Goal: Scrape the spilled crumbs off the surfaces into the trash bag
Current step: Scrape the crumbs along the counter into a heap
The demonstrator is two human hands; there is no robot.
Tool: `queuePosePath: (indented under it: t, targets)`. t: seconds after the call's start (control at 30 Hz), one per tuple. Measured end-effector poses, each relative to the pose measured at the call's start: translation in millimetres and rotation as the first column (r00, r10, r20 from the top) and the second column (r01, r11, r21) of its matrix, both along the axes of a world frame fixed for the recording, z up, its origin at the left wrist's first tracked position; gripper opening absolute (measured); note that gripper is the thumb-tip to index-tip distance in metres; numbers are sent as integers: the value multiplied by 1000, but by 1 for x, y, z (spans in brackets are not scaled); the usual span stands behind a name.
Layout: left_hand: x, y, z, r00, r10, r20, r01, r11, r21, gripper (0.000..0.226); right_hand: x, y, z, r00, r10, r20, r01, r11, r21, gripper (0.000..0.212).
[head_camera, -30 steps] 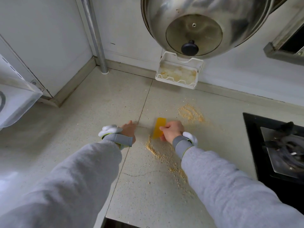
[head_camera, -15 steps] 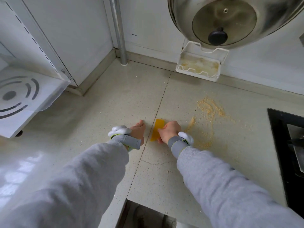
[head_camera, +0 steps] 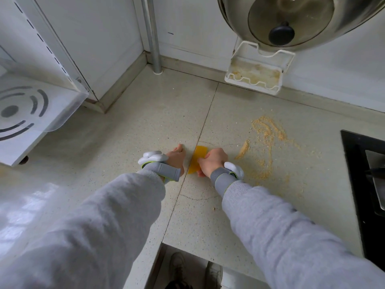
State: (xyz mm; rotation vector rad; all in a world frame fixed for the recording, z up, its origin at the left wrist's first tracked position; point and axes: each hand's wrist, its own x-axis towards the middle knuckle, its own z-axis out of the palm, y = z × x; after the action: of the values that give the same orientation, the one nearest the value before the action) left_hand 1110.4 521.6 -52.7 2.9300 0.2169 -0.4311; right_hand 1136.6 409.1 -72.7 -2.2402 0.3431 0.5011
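Observation:
My right hand (head_camera: 212,162) grips a flat yellow scraper (head_camera: 196,159) that stands on the speckled countertop (head_camera: 129,147), right at a seam between two slabs. My left hand (head_camera: 177,159) rests edge-down on the counter just left of the scraper, a narrow gap between them; its fingers are hidden behind the palm. Orange-yellow crumbs (head_camera: 265,142) lie smeared in streaks to the right of my right hand, with a small ridge of crumbs (head_camera: 243,150) close to it. No trash bag is in view.
A black stove top (head_camera: 364,184) borders the crumbs at the right. A white wall-mounted tray (head_camera: 254,77) and a hanging steel wok with a lid (head_camera: 291,19) are at the back. A white appliance (head_camera: 31,117) stands left. The counter's front edge (head_camera: 187,248) shows floor and shoes below.
The scraper and my right hand have swept left away from the crumbs, leaving a smeared trail and a small ridge. The view has shifted left and back.

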Motion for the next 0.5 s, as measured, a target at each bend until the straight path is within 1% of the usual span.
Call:
queuePosePath:
  t: [0.03, 0.1, 0.13, 0.17, 0.2, 0.27, 0.33, 0.4, 0.47, 0.5]
  targets:
    - [-1, 1, -2, 999, -27, 26, 26, 999, 36, 64, -1, -2, 2, 1000, 11, 1, -11, 1000, -17, 43]
    - [-10, 1, -4, 986, -74, -150, 69, 997, -38, 63, -2, -9, 7, 999, 36, -3, -36, 997, -73, 38]
    - [-10, 4, -8, 980, -71, -185, 58, 996, -74, 63, -1, -14, 11, 999, 53, -3, -53, 990, -128, 34]
    - [-10, 4, -10, 985, -58, -165, 39, 993, -115, 63, 1, -21, 16, 997, 74, 2, -72, 977, -202, 33]
    - [-10, 5, -11, 983, -54, -176, 33, 992, -122, 61, 3, -27, 20, 997, 77, 20, -69, 965, -254, 34]
    - [-11, 7, -6, 980, -39, -193, 15, 992, -124, 58, 5, -37, 23, 994, 76, 73, -53, 961, -272, 39]
    - [-13, 9, -13, 981, -13, -192, -4, 996, -92, 59, 0, -37, 22, 995, 66, 75, -54, 986, -157, 39]
    - [-17, 11, -12, 982, -40, -187, 28, 998, -65, 57, -12, -27, 17, 996, 92, 15, -92, 995, -25, 33]
    - [-22, 11, -9, 982, -28, -185, 11, 996, -91, 55, -24, -16, 9, 992, 118, -34, -116, 992, 51, 28]
    - [-24, 10, -7, 982, -42, -184, 25, 995, -97, 54, -27, -12, 3, 993, 112, -40, -109, 992, 67, 29]
